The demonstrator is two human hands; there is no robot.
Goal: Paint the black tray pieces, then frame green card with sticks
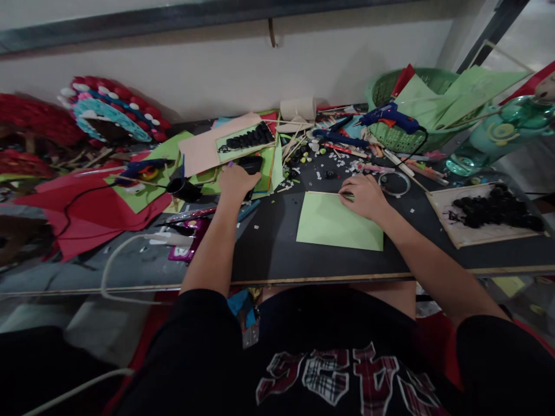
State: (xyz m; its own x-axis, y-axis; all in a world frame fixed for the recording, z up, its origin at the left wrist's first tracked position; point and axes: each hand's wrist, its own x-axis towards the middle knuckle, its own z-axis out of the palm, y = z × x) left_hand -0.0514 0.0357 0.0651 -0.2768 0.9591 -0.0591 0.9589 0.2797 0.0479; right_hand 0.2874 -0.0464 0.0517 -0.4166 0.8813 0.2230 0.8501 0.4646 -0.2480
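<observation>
My left hand [236,182] reaches to the pile at the back of the table. Its thumb is spread to the right beside a black flat object [250,165], and its other fingers bend down near something small and purple. No grip shows there. My right hand [365,196] rests on the upper right of a light green paper sheet [333,222] lying flat before me. Its fingers are curled together near the sheet's top edge; a small dark thing shows at the fingertips, too small to name. A tape roll [394,185] lies just right of this hand.
At the right, a board with black lumps [494,214] lies near a teal bottle [485,138]. Behind stand a green basket [385,92] and a blue glue gun [392,117]. Scraps and sticks litter the middle back. Red paper [87,202] and another glue gun [145,170] lie left.
</observation>
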